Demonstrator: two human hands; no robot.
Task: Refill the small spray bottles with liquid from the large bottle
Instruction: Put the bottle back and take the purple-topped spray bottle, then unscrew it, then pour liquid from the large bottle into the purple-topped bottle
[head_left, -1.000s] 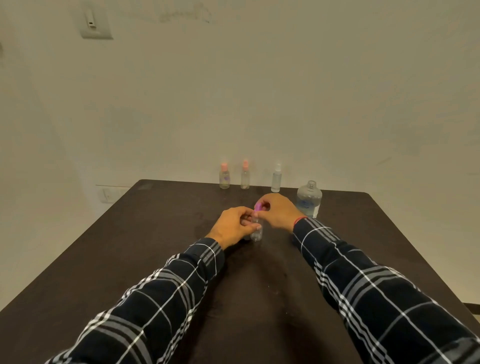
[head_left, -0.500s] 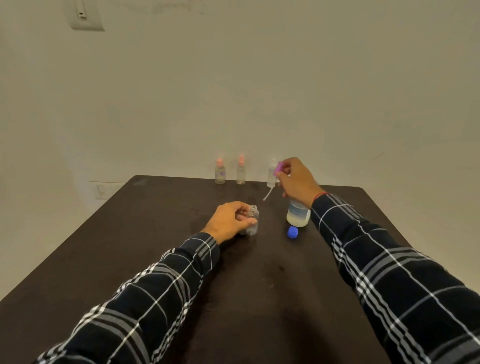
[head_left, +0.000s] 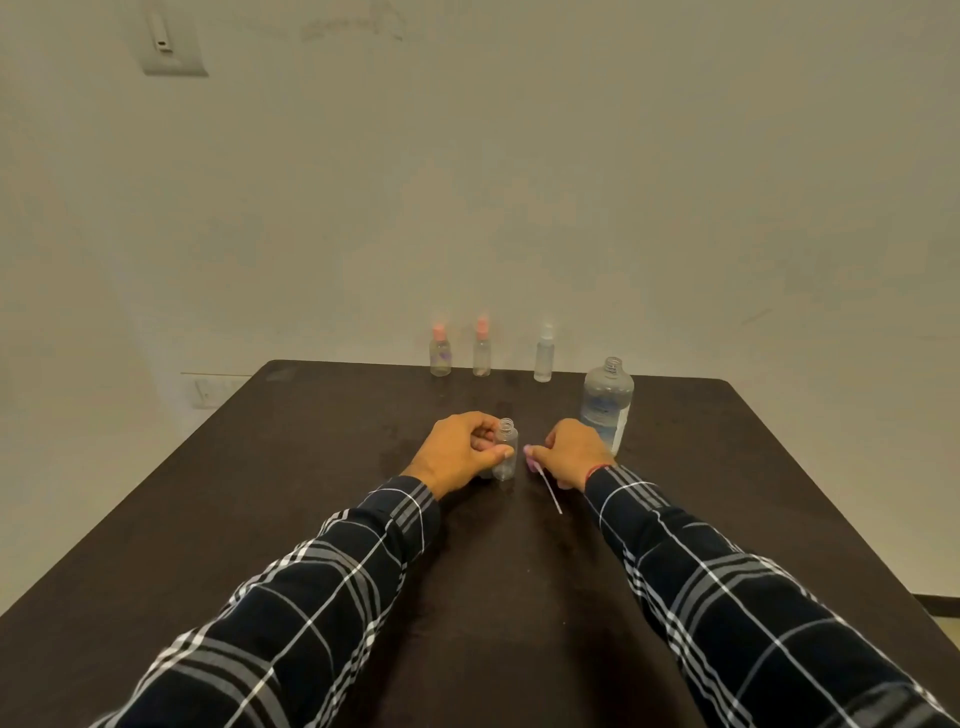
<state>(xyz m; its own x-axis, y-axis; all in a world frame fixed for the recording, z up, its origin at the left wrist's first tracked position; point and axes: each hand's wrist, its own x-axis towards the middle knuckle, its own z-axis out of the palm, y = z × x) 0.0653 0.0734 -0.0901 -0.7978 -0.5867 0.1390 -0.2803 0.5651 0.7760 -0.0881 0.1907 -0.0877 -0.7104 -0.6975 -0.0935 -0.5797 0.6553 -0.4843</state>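
My left hand (head_left: 460, 452) grips a small clear spray bottle (head_left: 505, 457) that stands uncapped on the dark table (head_left: 311, 467). Just right of it, my right hand (head_left: 571, 453) holds the bottle's pink spray head (head_left: 531, 460) low over the table, its white dip tube (head_left: 550, 491) slanting toward me. The large clear bottle (head_left: 607, 402) stands open behind my right hand. Its cap is hidden.
Three small spray bottles stand along the table's far edge: two with pink tops (head_left: 440, 351) (head_left: 482, 347) and one with a white top (head_left: 544, 354). A pale wall rises right behind them. The table's right edge (head_left: 831, 519) slants toward me.
My right hand unscrewed the pink spray head, lifted it up toward the far bottles, then brought it down beside the small bottle. My left hand kept its hold on the bottle.
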